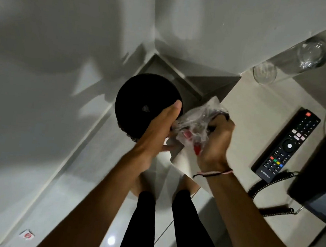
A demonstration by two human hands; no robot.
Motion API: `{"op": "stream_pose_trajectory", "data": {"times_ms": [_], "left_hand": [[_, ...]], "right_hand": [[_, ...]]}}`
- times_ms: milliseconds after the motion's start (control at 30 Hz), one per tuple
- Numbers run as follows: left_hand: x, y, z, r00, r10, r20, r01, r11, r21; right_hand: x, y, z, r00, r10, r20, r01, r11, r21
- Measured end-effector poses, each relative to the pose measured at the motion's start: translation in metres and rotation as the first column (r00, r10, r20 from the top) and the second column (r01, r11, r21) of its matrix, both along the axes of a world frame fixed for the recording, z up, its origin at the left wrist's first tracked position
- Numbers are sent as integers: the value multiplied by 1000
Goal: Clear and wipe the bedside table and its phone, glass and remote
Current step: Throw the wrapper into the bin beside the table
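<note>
My left hand (157, 130) grips the rim of a round black bin (140, 102), held beside the bedside table (257, 103). My right hand (217, 141) is closed on crumpled clear plastic wrappers with red print (195, 126), held at the table's left corner next to the bin. On the tabletop lie a black remote (287, 144), a black corded phone (317, 186) with its coiled cord (264, 186), and a clear glass (264, 73) near the far edge.
A second clear glass shape (312, 55) shows against the wall behind the table. A small red-and-white wrapper (27, 235) lies on the glossy floor at lower left. My legs and bare feet (149, 188) stand close to the table's corner.
</note>
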State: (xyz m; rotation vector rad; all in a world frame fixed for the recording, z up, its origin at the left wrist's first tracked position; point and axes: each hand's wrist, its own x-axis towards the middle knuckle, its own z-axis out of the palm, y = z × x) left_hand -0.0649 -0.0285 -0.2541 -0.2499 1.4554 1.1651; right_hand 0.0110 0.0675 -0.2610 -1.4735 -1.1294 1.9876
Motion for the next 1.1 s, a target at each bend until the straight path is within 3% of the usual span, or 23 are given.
{"op": "stream_pose_trajectory", "data": {"times_ms": [67, 133, 233, 333, 433, 500, 533, 633, 667, 700, 767, 833, 900, 967, 1000, 1033, 1100], "left_hand": [[10, 0, 9, 977, 109, 184, -130, 986, 101], [9, -2, 11, 963, 225, 152, -243, 963, 116], [-4, -7, 6, 912, 403, 76, -409, 903, 128], [-19, -10, 13, 838, 518, 172, -543, 823, 167], [-25, -12, 15, 850, 491, 191, -516, 849, 116], [-27, -12, 11, 899, 436, 50, -439, 894, 92], [-28, -9, 10, 918, 392, -56, -387, 919, 80], [-38, -1, 2, 871, 222, -439, -257, 966, -21], [-44, 3, -1, 783, 133, -608, -213, 975, -60], [-49, 3, -7, 640, 17, -768, -148, 984, -101], [-57, 1, -21, 340, -167, -926, 5, 984, -176], [-59, -5, -36, 138, -267, -954, 119, 960, -252], [-57, -12, -58, 30, -463, -886, 202, 871, -448], [-51, -25, -77, 50, -816, -576, 353, 554, -754], [-50, -33, -83, 66, -911, -407, 428, 394, -813], [-48, -36, -88, 67, -944, -322, 486, 313, -816], [-39, -35, -87, 51, -943, -328, 555, 300, -776]], "right_hand": [[-13, -14, 3, 989, 118, 85, -124, 990, 73], [-19, -20, -1, 918, 334, 214, -384, 881, 275], [-19, -18, -20, 686, 547, 480, -727, 490, 481], [-21, -26, -24, 452, 524, 722, -889, 199, 412], [-29, -30, -10, 244, 636, 732, -967, 101, 235], [-32, -29, -4, 211, 800, 562, -977, 153, 149], [-31, -28, -4, 258, 851, 457, -966, 217, 141], [-20, -26, -1, 630, 766, 127, -776, 613, 149], [-12, -23, -2, 725, 686, 69, -688, 716, 117], [-3, -20, -3, 785, 616, 60, -619, 780, 97], [14, -12, -4, 843, 517, 148, -535, 835, 131], [30, -6, -4, 880, 431, 201, -466, 866, 184], [47, -2, 0, 887, 371, 276, -444, 851, 280], [61, 1, 7, 869, 343, 357, -464, 815, 347], [67, 2, 11, 858, 340, 386, -482, 793, 372], [74, 6, 15, 851, 326, 413, -490, 777, 396], [89, 15, 19, 833, 286, 474, -503, 750, 430]]}}
